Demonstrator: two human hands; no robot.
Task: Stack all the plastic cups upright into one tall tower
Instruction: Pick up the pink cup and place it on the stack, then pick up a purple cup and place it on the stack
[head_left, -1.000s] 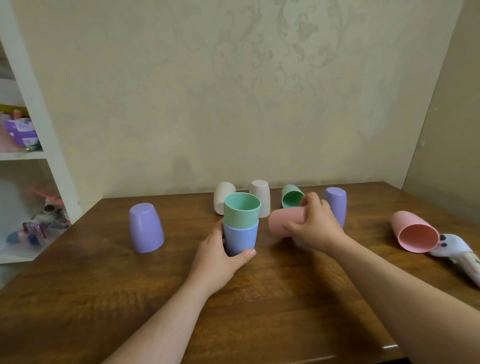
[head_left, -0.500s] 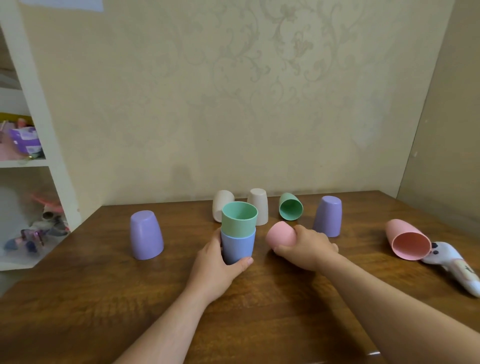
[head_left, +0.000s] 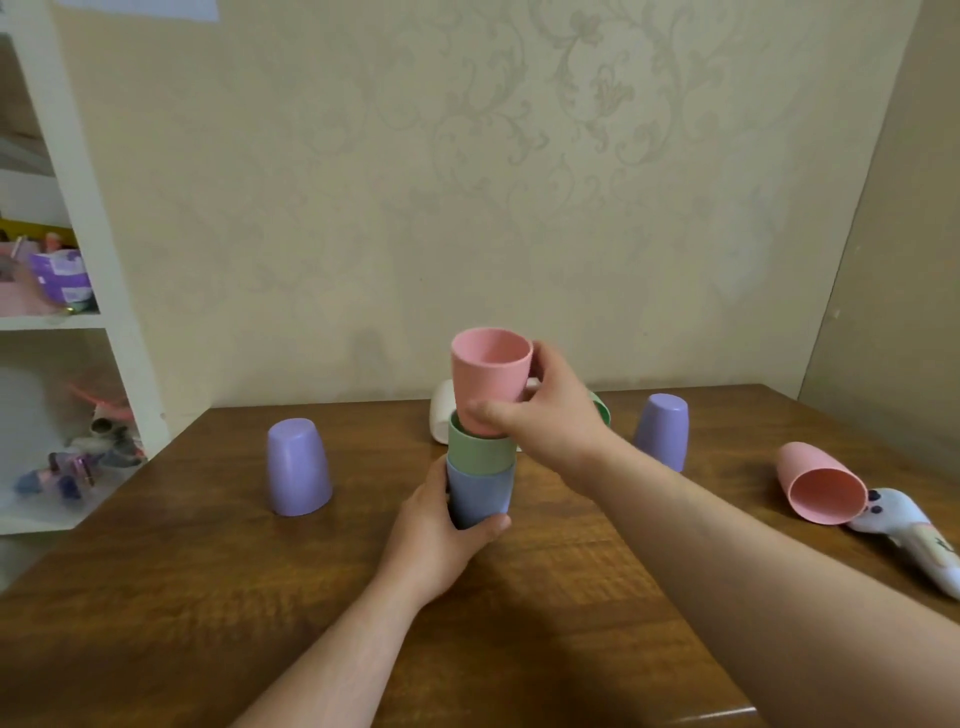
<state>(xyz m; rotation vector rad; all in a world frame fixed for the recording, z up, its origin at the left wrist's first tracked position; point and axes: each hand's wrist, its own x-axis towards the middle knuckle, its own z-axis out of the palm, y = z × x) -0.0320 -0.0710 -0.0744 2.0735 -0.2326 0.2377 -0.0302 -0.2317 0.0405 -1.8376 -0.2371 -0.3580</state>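
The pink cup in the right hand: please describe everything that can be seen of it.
The pink plastic cup is plain, smooth and matte, with a wide round rim tapering to a narrower base. It is upright, mouth up, and looks empty inside. The right hand grips its lower wall, thumb in front. Its base sits at the mouth of the green plastic cup, which is nested in the blue plastic cup steadied by the left hand. How deep it sits cannot be told.

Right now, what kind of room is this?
Probably a room at home: a wooden table stands against patterned wallpaper, with a white shelf of toys beside it and colourful plastic cups scattered about.
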